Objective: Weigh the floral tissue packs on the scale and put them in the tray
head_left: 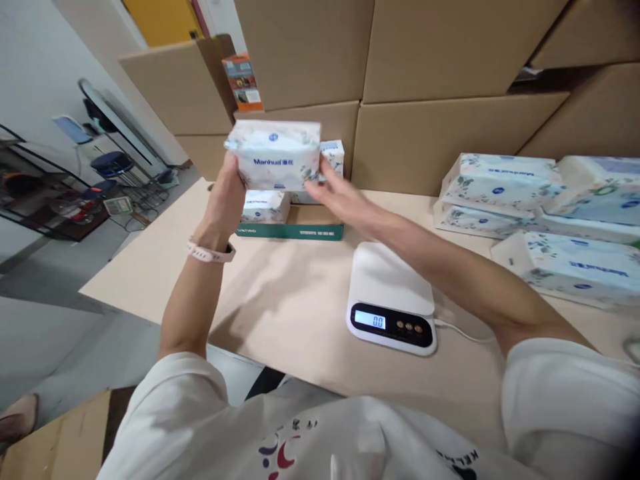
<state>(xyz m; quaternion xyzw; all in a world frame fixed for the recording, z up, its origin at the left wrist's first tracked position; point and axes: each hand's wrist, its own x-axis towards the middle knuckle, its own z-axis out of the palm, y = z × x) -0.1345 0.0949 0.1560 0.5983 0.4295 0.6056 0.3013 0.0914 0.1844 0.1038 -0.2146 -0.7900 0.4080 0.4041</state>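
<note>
A white soft pack of tissues [277,150] with a leaf print and blue lettering is held up above the table between my two hands. My left hand [228,183] grips its left end, and my right hand [333,189] has its fingers on the right end. Behind and below the pack stands a shallow cardboard box with a green front [290,231]. Inside that box, other tissue packs [264,208] show, partly hidden by the held one. A white digital scale [390,280] lies below my right forearm, its display reading 0.0.
Several tissue packs [580,260] are stacked on the right of the table [300,313]. Large cardboard boxes [425,140] form a wall along the back. A white cable [463,330] runs right from the scale. On the left are a stool [113,163] and a dark shelf [65,230].
</note>
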